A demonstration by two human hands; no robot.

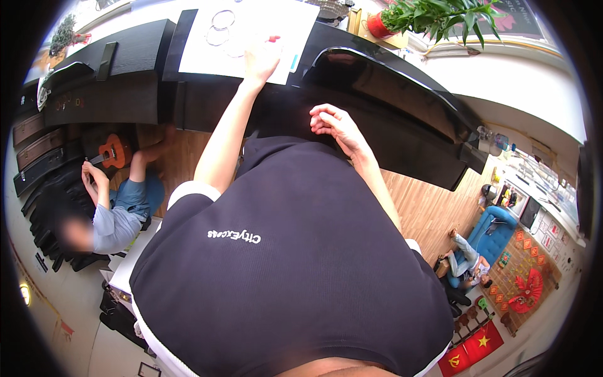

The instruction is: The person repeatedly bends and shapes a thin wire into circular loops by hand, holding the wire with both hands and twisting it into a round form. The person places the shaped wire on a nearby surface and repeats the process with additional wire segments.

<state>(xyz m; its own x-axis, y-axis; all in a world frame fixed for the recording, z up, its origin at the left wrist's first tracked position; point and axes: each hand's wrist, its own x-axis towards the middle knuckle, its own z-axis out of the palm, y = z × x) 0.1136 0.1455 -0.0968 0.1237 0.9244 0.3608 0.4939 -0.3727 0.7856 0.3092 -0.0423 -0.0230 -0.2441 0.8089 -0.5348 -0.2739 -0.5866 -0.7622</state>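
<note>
My left hand [260, 60] reaches over a white sheet [195, 60] that lies on a glossy black piano [220, 100]. Glare washes out its fingers, so their grip is unclear. A small red thing [274, 39] shows at the fingertips; its kind is too small to make out. Beside that hand, thin ring-shaped loops [217, 36] lie on the sheet, one partly overlapping another. My right hand [334, 127] hovers before the piano's dark front, palm turned inward. Its fingers are loosely curled and apart, and nothing shows in them.
A green potted plant [433, 19] stands at the back right. To the left, a seated person holds a ukulele [116, 151] near black cases [38, 166]. Another person sits by a blue sofa [493, 235] at the right. A clear bottle [493, 141] stands by the piano's right end.
</note>
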